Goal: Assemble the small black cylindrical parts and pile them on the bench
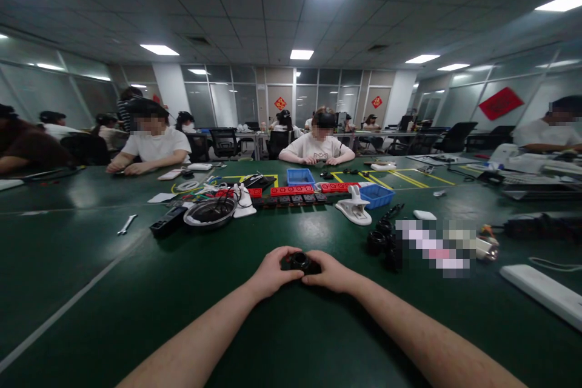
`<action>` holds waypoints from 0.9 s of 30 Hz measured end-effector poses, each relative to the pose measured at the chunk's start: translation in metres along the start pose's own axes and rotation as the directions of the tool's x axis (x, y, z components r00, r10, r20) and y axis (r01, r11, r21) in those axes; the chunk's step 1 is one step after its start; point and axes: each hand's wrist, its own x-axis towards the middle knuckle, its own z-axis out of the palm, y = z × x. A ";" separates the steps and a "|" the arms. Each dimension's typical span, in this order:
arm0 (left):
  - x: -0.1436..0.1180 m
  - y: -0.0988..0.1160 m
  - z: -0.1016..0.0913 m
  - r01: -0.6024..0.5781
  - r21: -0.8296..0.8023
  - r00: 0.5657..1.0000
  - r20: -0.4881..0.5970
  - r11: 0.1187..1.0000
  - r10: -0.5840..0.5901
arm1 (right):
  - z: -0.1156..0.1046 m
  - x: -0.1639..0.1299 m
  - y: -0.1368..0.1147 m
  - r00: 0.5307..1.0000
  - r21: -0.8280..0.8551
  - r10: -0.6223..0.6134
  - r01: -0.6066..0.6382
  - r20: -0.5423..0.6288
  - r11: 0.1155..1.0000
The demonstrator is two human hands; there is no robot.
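Observation:
A small black round part (pixel 300 260) with a ring-shaped opening on top is held low over the green table (pixel 191 297). My left hand (pixel 273 273) wraps around its left side, thumb in front and fingers behind. From the other side my right hand (pixel 328 273) grips it, and the two thumb tips almost meet in front of it. The part's lower half is hidden by my fingers, and I cannot tell its exact kind. To the right of my right hand lie several similar black round parts (pixel 379 241), apart from it.
Farther back are a white clip-like stand (pixel 354 206), blue bins (pixel 376 195), red socket strips (pixel 291 190) and a round tray (pixel 210 213). A wrench (pixel 127 224) lies left, a white bar (pixel 545 294) right. People sit opposite, including a person in white (pixel 317 148).

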 end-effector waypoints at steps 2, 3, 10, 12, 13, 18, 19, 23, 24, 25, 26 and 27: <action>0.000 0.000 -0.001 0.009 -0.010 1.000 0.025 1.000 -0.009 | -0.003 0.000 0.003 0.999 0.071 -0.013 0.010 0.047 0.997; 0.000 -0.001 -0.002 0.015 -0.016 0.999 0.036 1.000 -0.014 | -0.004 0.001 0.004 0.998 0.091 -0.020 0.014 0.061 0.996; 0.001 0.002 -0.004 -0.025 0.005 0.998 0.064 1.000 0.024 | -0.005 0.002 0.007 0.995 0.144 -0.022 0.008 0.101 0.990; 0.001 0.002 -0.005 -0.023 0.010 0.998 0.062 1.000 0.022 | -0.005 0.003 0.008 0.995 0.132 -0.022 0.009 0.094 0.991; 0.001 0.003 -0.005 -0.018 0.007 0.998 0.062 1.000 0.018 | -0.004 0.003 0.009 0.996 0.125 -0.013 0.002 0.090 0.992; 0.001 0.002 -0.002 0.010 -0.005 0.999 0.033 1.000 -0.010 | -0.001 0.003 0.007 0.996 0.052 0.083 -0.085 0.033 0.995; 0.001 0.002 0.000 0.017 -0.001 1.000 0.012 1.000 -0.017 | 0.000 0.003 0.006 0.995 0.018 0.097 -0.097 0.008 0.995; -0.001 0.004 0.011 0.092 0.005 0.988 -0.127 0.996 -0.090 | 0.005 0.004 0.000 0.988 -0.134 0.134 -0.144 -0.082 0.980; -0.002 0.005 0.014 0.116 0.013 0.979 -0.168 0.993 -0.113 | 0.007 0.005 -0.001 0.984 -0.174 0.147 -0.164 -0.104 0.971; -0.002 0.006 0.017 0.140 0.024 0.969 -0.208 0.990 -0.132 | 0.009 0.005 -0.004 0.978 -0.217 0.164 -0.189 -0.130 0.958; -0.003 0.007 0.019 0.159 0.035 0.959 -0.244 0.987 -0.146 | 0.011 0.006 -0.006 0.970 -0.264 0.181 -0.219 -0.160 0.939; -0.003 0.008 0.021 0.173 0.046 0.950 -0.270 0.984 -0.155 | 0.013 0.006 -0.009 0.962 -0.313 0.197 -0.249 -0.190 0.917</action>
